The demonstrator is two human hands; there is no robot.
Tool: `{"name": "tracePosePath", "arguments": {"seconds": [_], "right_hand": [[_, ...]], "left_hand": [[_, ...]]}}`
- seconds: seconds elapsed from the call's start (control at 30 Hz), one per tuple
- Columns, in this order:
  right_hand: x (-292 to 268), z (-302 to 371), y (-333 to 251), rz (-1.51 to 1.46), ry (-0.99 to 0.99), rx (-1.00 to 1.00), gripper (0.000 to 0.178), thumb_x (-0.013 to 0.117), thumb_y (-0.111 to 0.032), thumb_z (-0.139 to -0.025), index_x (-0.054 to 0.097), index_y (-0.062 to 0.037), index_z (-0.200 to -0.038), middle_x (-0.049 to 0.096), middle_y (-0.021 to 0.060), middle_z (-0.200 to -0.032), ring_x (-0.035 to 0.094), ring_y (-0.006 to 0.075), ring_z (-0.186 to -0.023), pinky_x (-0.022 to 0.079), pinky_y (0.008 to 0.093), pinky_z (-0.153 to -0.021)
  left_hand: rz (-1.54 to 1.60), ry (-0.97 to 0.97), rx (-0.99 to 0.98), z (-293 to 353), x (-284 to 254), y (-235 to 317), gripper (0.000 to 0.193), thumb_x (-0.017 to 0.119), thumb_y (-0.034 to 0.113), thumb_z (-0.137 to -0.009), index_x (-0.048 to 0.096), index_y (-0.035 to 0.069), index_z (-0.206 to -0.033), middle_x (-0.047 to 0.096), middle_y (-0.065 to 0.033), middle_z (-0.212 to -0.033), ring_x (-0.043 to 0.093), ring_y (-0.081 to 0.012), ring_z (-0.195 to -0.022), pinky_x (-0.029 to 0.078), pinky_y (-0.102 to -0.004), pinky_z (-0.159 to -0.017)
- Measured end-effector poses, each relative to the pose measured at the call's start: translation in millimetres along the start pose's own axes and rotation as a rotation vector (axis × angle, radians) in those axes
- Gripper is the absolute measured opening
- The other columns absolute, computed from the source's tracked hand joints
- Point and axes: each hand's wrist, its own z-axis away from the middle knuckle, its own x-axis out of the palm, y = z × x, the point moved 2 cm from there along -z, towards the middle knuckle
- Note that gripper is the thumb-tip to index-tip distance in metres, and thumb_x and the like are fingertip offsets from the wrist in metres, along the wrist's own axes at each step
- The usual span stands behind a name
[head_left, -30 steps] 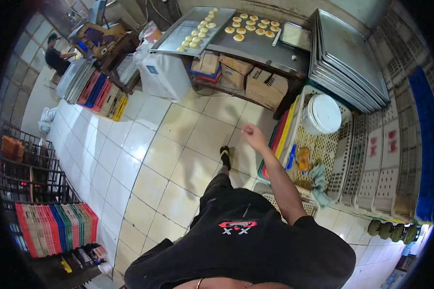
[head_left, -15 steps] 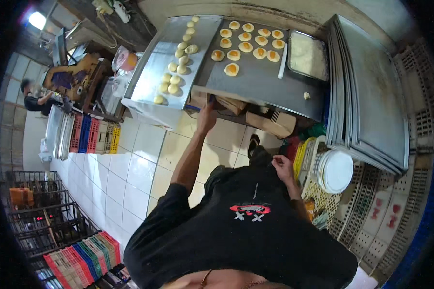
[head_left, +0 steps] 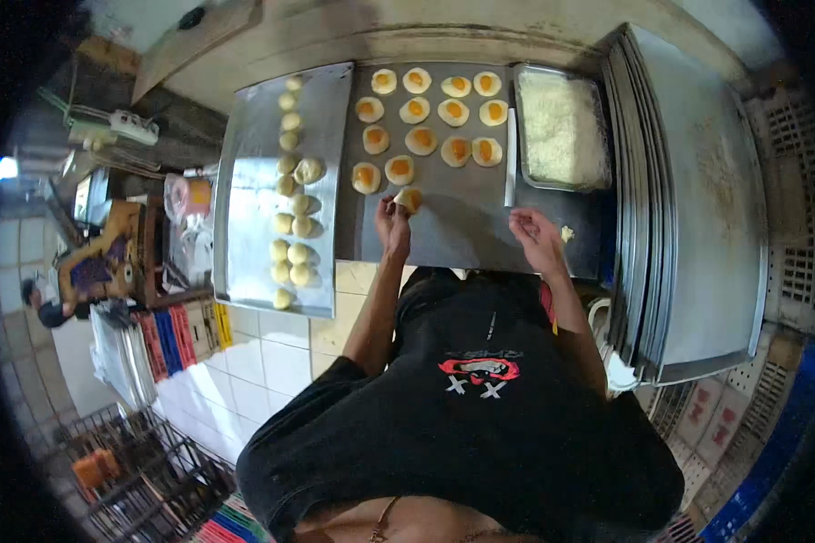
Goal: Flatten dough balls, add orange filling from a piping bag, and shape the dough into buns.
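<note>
My left hand [head_left: 393, 228] is closed in a pinch on the edge of a dough round [head_left: 408, 199] with orange filling, at the near end of the others. That edge looks lifted. Rows of flat dough rounds, each with an orange dab in its middle, such as one dough round [head_left: 452, 112], lie beyond on the dark metal worktop [head_left: 462, 208]. My right hand [head_left: 536, 239] is open and holds nothing, its fingers loosely bent over the worktop's near edge. A small dough scrap [head_left: 567, 233] lies beside it.
Pale dough balls [head_left: 299, 252] sit on a shiny metal tray [head_left: 244, 199] to the left. A white-handled flat tool [head_left: 511, 158] lies by a pan [head_left: 563, 131] of pale crumbly stuff. Stacked baking trays [head_left: 697, 190] stand upright at right. A person [head_left: 50, 303] is far left.
My left hand has moved up from the worktop's front edge to the nearest filled round and pinches it. My right hand has risen from my side to the worktop. The view has shifted.
</note>
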Motion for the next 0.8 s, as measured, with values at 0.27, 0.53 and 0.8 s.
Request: {"name": "tracePosePath", "arguments": {"seconds": [0.27,0.53,0.8], "right_hand": [[50,-34,-88,-0.794,-0.03,0.19,0.024,0.065,-0.01,-0.09,0.063,0.0016,-0.111,0.067,0.0092,-0.105,0.065,0.0166,-0.091,0.054,0.0303,-0.081],[68,-52,-79,-0.565,0.496,0.214,0.03,0.076,-0.013,-0.08,0.066,0.0011,-0.105,0.066,0.0084,-0.092,0.064,0.0184,-0.077,0.055,0.0288,-0.071],[23,-29,-185,-0.113,0.535,-0.391,0.042,0.083,-0.01,-0.07,0.067,0.0003,-0.108,0.064,0.0108,-0.098,0.063,0.017,-0.083,0.052,0.028,-0.074]], "left_hand": [[0.393,-0.483,-0.425,43,110,153,0.025,0.044,0.004,-0.097,0.051,0.007,-0.121,0.059,-0.0109,-0.121,0.06,-0.0259,-0.111,0.049,-0.0443,-0.096],[0.001,-0.466,-0.339,12,132,136,0.039,0.041,0.011,-0.098,0.045,-0.006,-0.132,0.056,-0.0181,-0.125,0.056,-0.0281,-0.115,0.043,-0.0418,-0.102],[0.037,-0.613,0.218,72,176,214,0.052,0.062,0.015,-0.09,0.044,-0.004,-0.135,0.052,-0.0151,-0.131,0.052,-0.0215,-0.119,0.041,-0.0352,-0.101]]}}
